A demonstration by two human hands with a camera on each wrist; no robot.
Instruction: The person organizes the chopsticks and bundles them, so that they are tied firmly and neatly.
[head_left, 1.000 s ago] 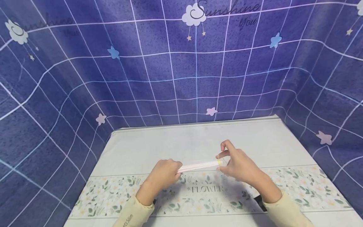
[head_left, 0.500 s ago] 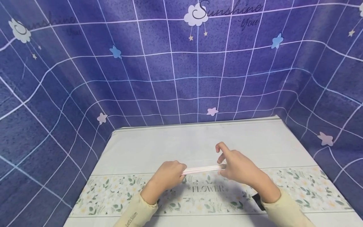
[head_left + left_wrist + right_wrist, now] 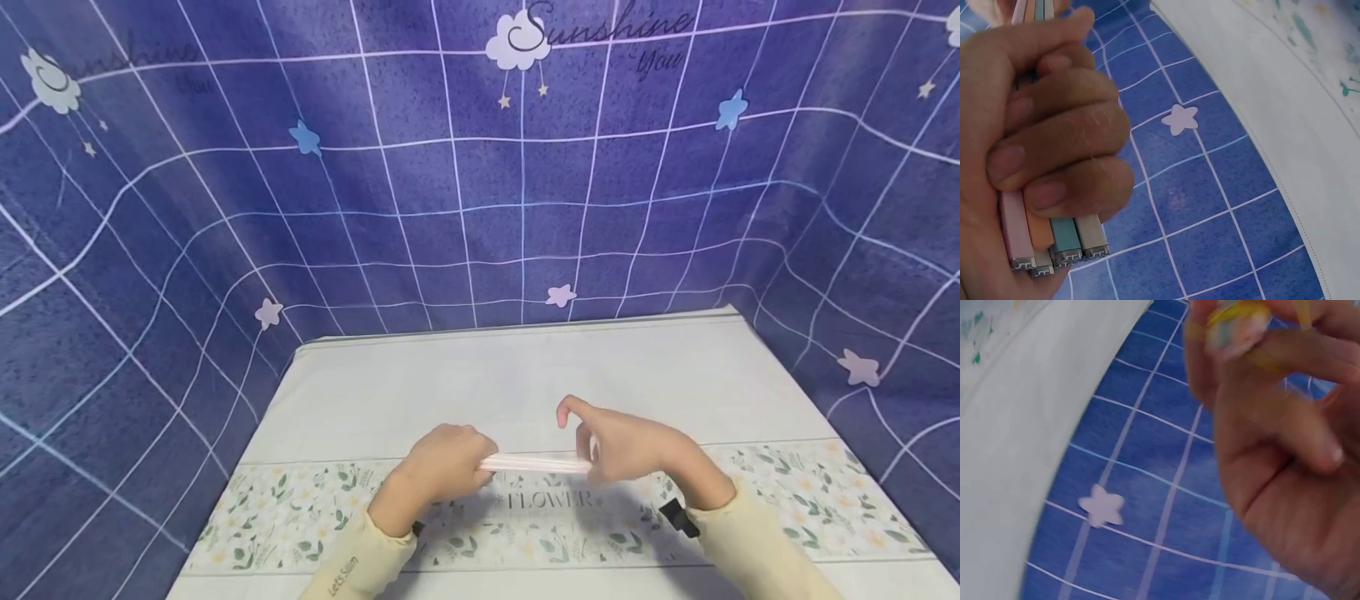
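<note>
My left hand (image 3: 444, 467) grips a bundle of slim pastel sticks (image 3: 534, 462), held level above the table. In the left wrist view the fingers curl round the square sticks (image 3: 1017, 234), which are pink, orange, teal and grey with silvery ends; their exact kind is unclear. At the bundle's other end is my right hand (image 3: 633, 450), thumb and some fingers bent about it, index finger raised and crooked. A yellow rubber band (image 3: 1241, 310) loops round the stick ends (image 3: 1235, 336) and stretches to the right fingers; blur hides its full path.
A white table cover (image 3: 420, 387) with a floral strip (image 3: 322, 508) lettered FLOWER lies beneath both hands. Blue gridded cloth (image 3: 480, 233) with stars and clouds stands behind and at both sides. Black straps (image 3: 678, 517) show near the wrists.
The yellow band, earlier stretched open between the right fingers at the stick ends, is now hidden in the head view. My right hand has turned and lowered; the left keeps its grip.
</note>
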